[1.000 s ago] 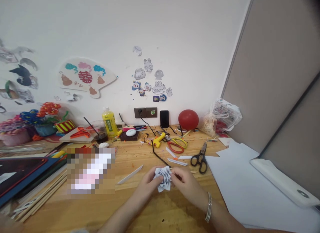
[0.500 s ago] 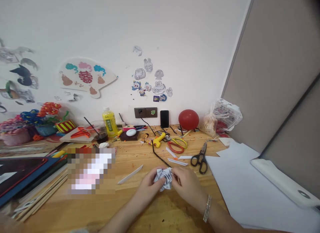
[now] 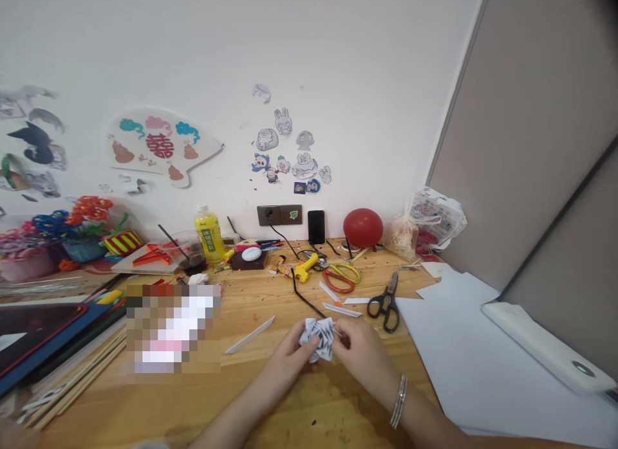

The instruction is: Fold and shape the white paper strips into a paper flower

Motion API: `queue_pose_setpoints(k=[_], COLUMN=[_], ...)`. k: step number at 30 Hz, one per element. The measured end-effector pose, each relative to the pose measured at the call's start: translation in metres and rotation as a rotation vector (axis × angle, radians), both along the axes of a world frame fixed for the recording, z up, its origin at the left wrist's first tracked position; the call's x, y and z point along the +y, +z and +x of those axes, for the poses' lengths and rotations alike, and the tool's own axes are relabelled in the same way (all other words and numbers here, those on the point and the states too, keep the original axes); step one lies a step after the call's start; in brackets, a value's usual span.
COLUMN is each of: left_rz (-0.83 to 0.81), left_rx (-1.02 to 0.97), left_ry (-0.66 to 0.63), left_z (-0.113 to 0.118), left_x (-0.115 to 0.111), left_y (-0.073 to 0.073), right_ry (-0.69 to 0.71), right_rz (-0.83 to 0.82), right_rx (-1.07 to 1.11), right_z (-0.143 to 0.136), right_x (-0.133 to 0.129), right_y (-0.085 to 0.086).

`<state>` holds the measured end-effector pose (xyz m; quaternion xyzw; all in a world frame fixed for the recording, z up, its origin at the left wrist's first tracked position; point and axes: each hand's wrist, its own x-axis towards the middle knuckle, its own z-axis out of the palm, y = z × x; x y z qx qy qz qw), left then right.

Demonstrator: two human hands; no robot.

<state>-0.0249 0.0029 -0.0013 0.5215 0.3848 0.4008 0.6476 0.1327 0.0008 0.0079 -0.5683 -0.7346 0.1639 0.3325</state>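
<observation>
A white folded paper flower [image 3: 324, 338] with many pleated layers is held over the front of the wooden table. My left hand [image 3: 295, 351] grips it from the left, the thumb pressed on its face. On the other side, my right hand [image 3: 356, 343] has its fingers closed in a pinch at the flower's right edge. The fingers hide part of that edge. Just behind the flower runs a thin black cable [image 3: 309, 301]. To the left lies a loose white paper strip [image 3: 250, 335]. More paper strips [image 3: 342, 309] and black-handled scissors [image 3: 385, 304] lie behind my right hand.
White paper sheets [image 3: 449, 333] cover the table's right side. Along the wall stand a yellow hot glue gun [image 3: 305, 267], a phone [image 3: 317, 227], a red balloon [image 3: 363, 228] and a drink bottle [image 3: 210, 233]. Wooden sticks [image 3: 80, 381] lie at left beside a blurred patch.
The paper flower is turned slightly between my hands, and its face shows a little more openly. My right fingers have shifted slightly along its edge. The camera view has moved a little.
</observation>
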Motion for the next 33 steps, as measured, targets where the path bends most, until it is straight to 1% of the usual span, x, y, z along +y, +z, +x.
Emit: queue_pose_setpoints(k=[3, 7, 12, 16, 20, 23, 28, 33], left_rz=[0.01, 0.035, -0.056, -0.075, -0.071, -0.092, -0.099, -0.067], left_rx=[0.015, 0.002, -0.081, -0.113, -0.091, -0.115, -0.149, -0.115], left_ry=[-0.027, 0.012, 0.028, 0.02, 0.066, 0.09, 0.086, 0.171], left_z=[0.002, 0.001, -0.002, -0.002, 0.0, 0.001, 0.0, -0.002], left_x=[0.002, 0.005, 0.007, 0.006, 0.004, 0.003, 0.003, 0.005], left_y=[-0.004, -0.005, -0.004, -0.002, 0.001, 0.002, 0.006, 0.007], right_ry=[-0.009, 0.031, 0.097, 0.078, 0.074, 0.105, 0.134, 0.142], right_rz=[-0.024, -0.045, -0.078, -0.13, -0.182, -0.211, -0.212, -0.148], right_rx=[0.036, 0.11, 0.258, 0.37, 0.454, 0.498, 0.534, 0.503], right_z=[-0.001, -0.003, -0.003, -0.003, -0.004, -0.004, -0.004, 0.0], right_x=[0.0, 0.0, 0.003, 0.008, 0.01, 0.011, 0.01, 0.007], right_y=[-0.002, -0.004, -0.008, -0.01, -0.012, -0.01, -0.004, 0.005])
